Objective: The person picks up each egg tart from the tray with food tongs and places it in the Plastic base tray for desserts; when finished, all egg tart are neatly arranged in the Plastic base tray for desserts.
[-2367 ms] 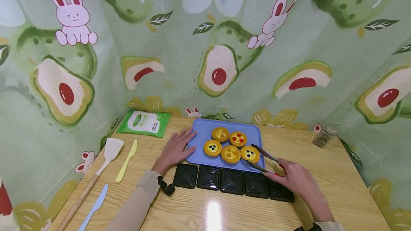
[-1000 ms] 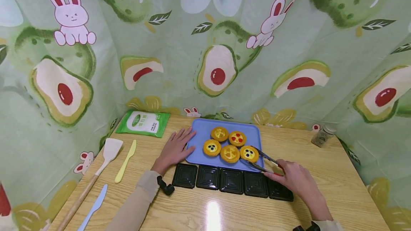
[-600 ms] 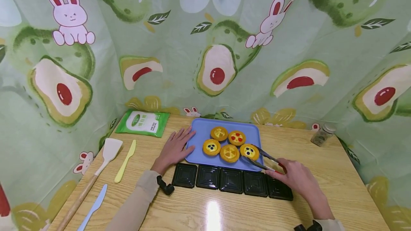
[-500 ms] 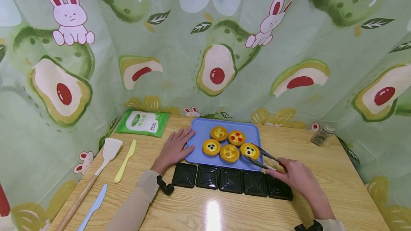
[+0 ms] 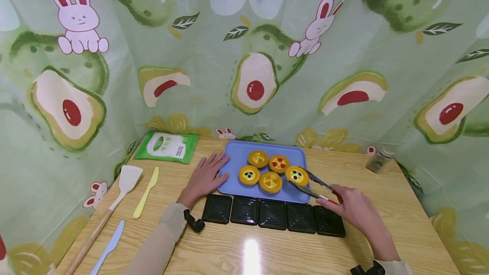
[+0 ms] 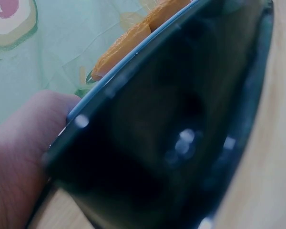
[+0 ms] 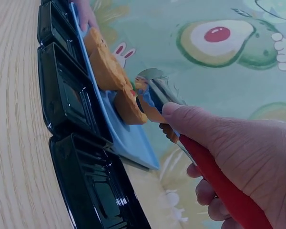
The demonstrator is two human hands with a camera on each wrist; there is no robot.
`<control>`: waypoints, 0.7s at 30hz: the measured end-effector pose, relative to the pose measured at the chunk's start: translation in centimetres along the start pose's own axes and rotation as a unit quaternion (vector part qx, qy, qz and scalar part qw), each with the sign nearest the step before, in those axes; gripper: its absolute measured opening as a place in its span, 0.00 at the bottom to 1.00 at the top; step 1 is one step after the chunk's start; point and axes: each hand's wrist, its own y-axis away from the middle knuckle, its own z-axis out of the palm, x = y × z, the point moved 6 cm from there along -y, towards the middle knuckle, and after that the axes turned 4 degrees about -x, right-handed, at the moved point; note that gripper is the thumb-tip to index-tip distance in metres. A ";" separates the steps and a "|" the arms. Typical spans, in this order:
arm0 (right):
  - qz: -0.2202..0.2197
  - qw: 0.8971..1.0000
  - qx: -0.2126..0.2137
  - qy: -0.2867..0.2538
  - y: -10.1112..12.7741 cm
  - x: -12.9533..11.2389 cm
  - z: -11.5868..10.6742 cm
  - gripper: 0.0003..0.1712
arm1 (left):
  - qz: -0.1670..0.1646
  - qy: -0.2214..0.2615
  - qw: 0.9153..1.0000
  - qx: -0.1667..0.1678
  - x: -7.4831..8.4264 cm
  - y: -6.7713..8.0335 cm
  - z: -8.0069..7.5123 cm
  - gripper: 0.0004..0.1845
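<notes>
Tongs (image 5: 314, 185) of shiny metal with red handle grips sit in my right hand (image 5: 353, 209), whose fingers curl round the red part; their two arms are narrowed around the small round yellow tart with dark blue dots (image 5: 296, 175) at the right end of the flat blue plastic tray (image 5: 238, 152). From my right wrist view I see the metal tips (image 7: 150, 90) right against that tart's crust (image 7: 128, 107), with the tart resting on the tray. Four more round yellow tarts lie touching one another on the tray: one with blue dots (image 5: 248, 175), one plain yellow (image 5: 270, 181), one with red dots (image 5: 279, 163) and one at the back (image 5: 257, 158).

My left hand (image 5: 204, 177) lies flat with straight fingers, pressing on the tray's left edge and the wooden table (image 5: 386, 194). Just in front of the tray runs a row of five square black plastic containers (image 5: 273, 214).

Farther left I see a green and white pouch (image 5: 167, 146), a pale yellow plastic knife (image 5: 145, 193), a cream spatula with wooden handle (image 5: 108, 213) and a light blue plastic knife (image 5: 108, 247). A small glass spice jar (image 5: 378, 160) stands far right.
</notes>
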 end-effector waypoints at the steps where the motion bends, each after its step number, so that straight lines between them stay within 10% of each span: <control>1: 0.000 1.000 0.000 0.001 0.0 -0.1 -0.1 0.29 | 0.000 0.000 1.000 -0.001 0.0 0.0 0.0 0.37; 21: -0.062 0.998 0.027 0.018 0.1 -3.1 -1.3 0.27 | 0.001 0.005 1.000 0.003 0.1 -0.1 0.0 0.37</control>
